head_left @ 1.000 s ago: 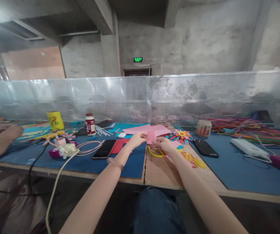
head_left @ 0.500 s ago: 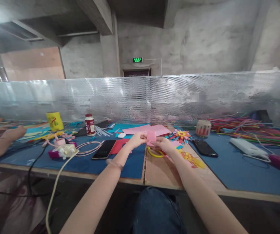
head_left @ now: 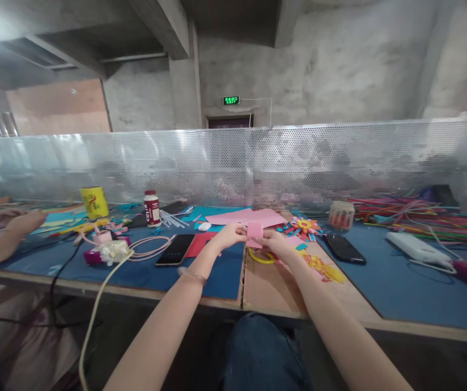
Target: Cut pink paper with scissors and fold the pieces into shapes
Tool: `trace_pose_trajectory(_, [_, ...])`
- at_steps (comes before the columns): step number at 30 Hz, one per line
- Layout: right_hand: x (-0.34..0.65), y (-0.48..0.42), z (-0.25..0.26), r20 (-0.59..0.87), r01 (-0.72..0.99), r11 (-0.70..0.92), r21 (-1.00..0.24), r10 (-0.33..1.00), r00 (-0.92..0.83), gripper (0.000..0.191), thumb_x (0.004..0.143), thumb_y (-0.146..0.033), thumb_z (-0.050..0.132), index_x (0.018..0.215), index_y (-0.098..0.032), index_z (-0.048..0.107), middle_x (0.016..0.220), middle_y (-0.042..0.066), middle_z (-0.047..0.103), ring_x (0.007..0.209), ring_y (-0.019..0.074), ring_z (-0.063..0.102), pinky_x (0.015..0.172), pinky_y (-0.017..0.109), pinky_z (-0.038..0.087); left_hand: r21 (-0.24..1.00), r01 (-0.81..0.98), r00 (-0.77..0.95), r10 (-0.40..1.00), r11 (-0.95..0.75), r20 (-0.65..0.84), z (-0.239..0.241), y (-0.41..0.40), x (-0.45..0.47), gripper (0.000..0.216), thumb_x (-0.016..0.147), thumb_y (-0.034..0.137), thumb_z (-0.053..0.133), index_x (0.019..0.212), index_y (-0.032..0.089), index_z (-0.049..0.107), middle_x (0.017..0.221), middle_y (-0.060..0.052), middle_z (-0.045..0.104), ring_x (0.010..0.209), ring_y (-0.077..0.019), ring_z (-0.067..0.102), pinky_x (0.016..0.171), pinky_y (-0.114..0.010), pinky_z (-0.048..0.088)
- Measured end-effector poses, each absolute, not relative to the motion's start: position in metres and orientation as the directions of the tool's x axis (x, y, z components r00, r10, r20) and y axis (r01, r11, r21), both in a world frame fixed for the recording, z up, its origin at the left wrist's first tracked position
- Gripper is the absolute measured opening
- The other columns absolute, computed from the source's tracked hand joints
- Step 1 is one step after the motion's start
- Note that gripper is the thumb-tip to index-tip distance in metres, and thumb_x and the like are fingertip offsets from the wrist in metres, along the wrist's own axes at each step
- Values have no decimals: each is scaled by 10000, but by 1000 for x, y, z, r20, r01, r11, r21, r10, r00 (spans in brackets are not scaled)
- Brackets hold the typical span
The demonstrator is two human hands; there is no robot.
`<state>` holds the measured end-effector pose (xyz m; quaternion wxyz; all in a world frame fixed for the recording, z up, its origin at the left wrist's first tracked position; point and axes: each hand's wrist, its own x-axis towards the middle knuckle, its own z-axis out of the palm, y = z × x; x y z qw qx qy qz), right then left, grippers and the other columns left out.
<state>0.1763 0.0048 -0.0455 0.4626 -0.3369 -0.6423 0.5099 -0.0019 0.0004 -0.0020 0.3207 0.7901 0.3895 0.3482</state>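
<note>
Between my two hands a small piece of pink paper (head_left: pixel 254 233) is held up above the table. My left hand (head_left: pixel 233 234) pinches its left edge, and my right hand (head_left: pixel 274 241) grips its right side lower down. Just under the paper lies a yellow ring (head_left: pixel 261 257), possibly a roll of tape. A large pink sheet (head_left: pixel 244 217) lies behind my hands, over blue sheets. To the right sits a paper flower (head_left: pixel 304 225) with a yellow centre. Left of my hands is a red sheet (head_left: pixel 199 244), partly behind my left wrist.
Two phones (head_left: pixel 175 250) (head_left: pixel 344 248) flank my arms. A bottle (head_left: pixel 152 209), a yellow can (head_left: pixel 94 202) and a power strip with cables (head_left: pixel 111 252) stand left. A jar (head_left: pixel 341 215), coloured strips (head_left: pixel 412 217) and a white power bank (head_left: pixel 418 252) lie right. Another person's hands (head_left: pixel 21 224) work far left.
The pink paper now shows a fold or step across its lower part, and my fingers have shifted slightly on it. The whole view has moved a little to the right.
</note>
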Motion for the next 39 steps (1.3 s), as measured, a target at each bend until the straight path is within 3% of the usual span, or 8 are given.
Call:
trace_pose_trajectory(4, [178,9,-49,281,16,301,-954,907,-314,331,627,-453,669,720,-137,642,520,-5,594,529,139,570,470,207,427,795,392,449,850,-464,275,-3,1,-4,235,646,178,609,870,109,632,774,-53,658,667,-130,572,588,-210,403])
trace_pose_trajectory(11, [180,8,-48,263,-30,269,-963,906,-331,330,557,-416,725,682,-130,618,574,5,618,485,110,538,488,212,438,802,248,577,748,-543,328,-10,11,-5,355,630,163,636,980,110,600,728,-24,632,685,-125,563,666,-225,415])
trace_pose_trajectory(16, [179,4,-46,221,-107,197,-975,916,-335,309,599,-435,691,679,-149,604,577,10,628,481,129,561,491,242,471,772,305,572,756,-557,319,-12,14,-7,274,631,196,640,889,107,612,698,-18,609,641,-118,548,636,-224,405])
trace_pose_trajectory(21, [178,2,-42,274,-158,235,-959,913,-302,328,493,-306,776,743,-156,626,682,14,670,562,143,609,561,240,492,773,337,584,763,-538,277,-17,18,-9,386,621,190,650,995,109,598,719,-28,617,658,-126,561,636,-229,414])
trace_pose_trajectory(26, [180,4,-42,221,-176,171,-970,920,-324,286,470,-272,790,668,-148,625,608,14,660,552,160,618,539,244,494,775,344,595,762,-530,257,-18,19,-8,462,616,192,658,1062,106,572,698,-19,610,654,-125,560,620,-221,413])
trace_pose_trajectory(34, [181,10,-49,174,-241,101,-965,937,-304,262,606,-367,719,708,-144,627,597,36,654,519,154,616,520,249,502,789,353,593,773,-503,227,-13,13,-7,396,617,180,647,1000,106,579,670,-4,598,625,-114,549,596,-210,394])
trace_pose_trajectory(39, [182,13,-49,179,-221,131,-966,960,-214,225,602,-315,723,704,-137,630,585,21,643,510,137,608,516,230,497,789,354,581,779,-502,235,-13,12,-7,324,608,197,659,911,109,584,679,-11,593,625,-118,548,584,-215,395])
